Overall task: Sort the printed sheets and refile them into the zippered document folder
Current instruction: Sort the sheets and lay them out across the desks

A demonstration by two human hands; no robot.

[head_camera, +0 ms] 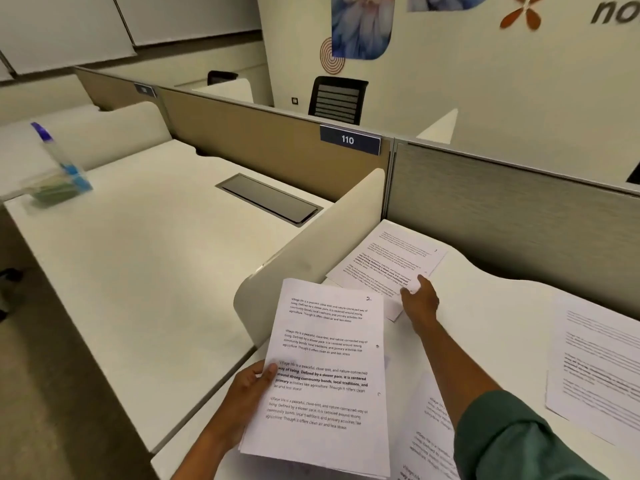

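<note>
My left hand [247, 396] grips a stack of printed sheets [329, 375] by its left edge, thumb on the top page, which bears a handwritten 2 in its corner. My right hand [417, 299] reaches forward onto the near edge of another printed sheet [388, 261] lying at the back of the desk [491, 306] beside the cream divider; whether its fingers pinch the paper cannot be told. More printed sheets lie at the right [595, 372] and under my right forearm [429, 431]. The clear zippered folder [52, 168] with a blue zip stands on the far left of the neighbouring desk, blurred.
A cream divider panel [311, 251] separates my desk from the neighbouring desk [145, 258], which has a dark cable hatch [268, 199]. Partition walls [502, 216] with a "110" label [349, 139] close off the back. A black chair [337, 100] stands beyond.
</note>
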